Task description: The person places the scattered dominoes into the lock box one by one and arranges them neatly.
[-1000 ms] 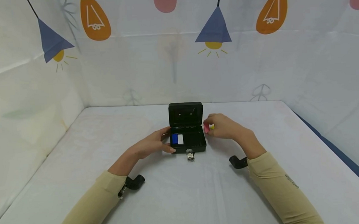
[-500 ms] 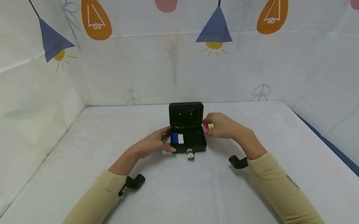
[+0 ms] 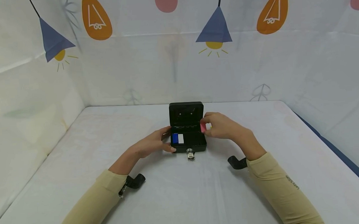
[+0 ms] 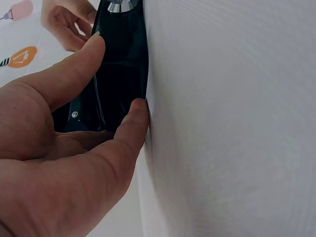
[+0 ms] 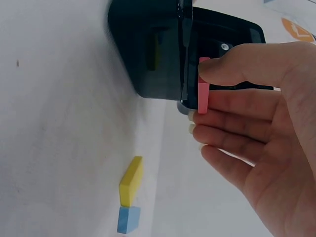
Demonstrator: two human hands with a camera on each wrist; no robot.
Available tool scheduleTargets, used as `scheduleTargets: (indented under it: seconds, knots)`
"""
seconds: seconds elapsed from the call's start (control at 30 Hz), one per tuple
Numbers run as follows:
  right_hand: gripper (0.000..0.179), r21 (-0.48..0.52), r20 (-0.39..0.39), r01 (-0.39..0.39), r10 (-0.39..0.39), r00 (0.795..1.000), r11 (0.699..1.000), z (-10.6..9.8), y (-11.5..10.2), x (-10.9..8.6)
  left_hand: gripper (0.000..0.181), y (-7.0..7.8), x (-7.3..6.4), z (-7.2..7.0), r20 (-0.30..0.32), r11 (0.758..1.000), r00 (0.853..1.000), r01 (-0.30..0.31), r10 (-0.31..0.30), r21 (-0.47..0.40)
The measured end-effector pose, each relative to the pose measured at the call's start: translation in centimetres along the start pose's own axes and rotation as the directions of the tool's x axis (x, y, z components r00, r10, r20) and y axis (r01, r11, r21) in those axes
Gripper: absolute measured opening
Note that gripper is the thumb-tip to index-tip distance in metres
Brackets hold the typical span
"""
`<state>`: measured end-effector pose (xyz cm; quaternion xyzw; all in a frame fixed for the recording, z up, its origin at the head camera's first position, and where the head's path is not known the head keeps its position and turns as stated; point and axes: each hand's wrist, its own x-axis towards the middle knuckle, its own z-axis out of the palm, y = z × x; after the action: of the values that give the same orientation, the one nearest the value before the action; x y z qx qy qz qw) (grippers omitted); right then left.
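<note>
Pink block (image 5: 203, 96) in right hand (image 3: 220, 126), thumb (image 5: 247, 64) opposite fingers (image 5: 237, 121)

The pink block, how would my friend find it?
On the white table, find the open black cash box. By its right edge, the right hand pinches the pink block. Unlike the yellow block and light-blue block nearby, it's pink.

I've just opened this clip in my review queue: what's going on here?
A person's right hand pinches a pink block at the right edge of a black box, which stands with its lid up. The left hand touches the box's left side. Something blue and white lies inside. A yellow block and a blue block lie on the table.
</note>
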<state>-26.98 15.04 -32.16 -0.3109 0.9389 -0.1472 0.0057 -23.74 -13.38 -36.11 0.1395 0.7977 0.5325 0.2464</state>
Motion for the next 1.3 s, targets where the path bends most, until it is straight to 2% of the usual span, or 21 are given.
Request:
scheduleTargets:
  seconds: [0.57,0.77,1.3]
  knots:
    - [0.04,-0.026,0.016,-0.004,0.005,1.0,1.0,1.1,-1.8,0.2,0.107,0.1,0.1,0.1,-0.013,1.0,1.0,0.013,-0.013,0.011]
    - [0.045,-0.058,0.026,0.001,0.001,1.0,0.998,1.4,-2.5,0.4,0.105,0.0,0.1,0.1,-0.015,1.0,1.0,0.021,-0.021,-0.016]
    - [0.044,-0.014,0.091,0.014,-0.013,0.996,1.0,3.0,-3.5,0.7,0.1,0.1,0.0,0.1,-0.017,1.0,1.0,0.021,-0.021,-0.015]
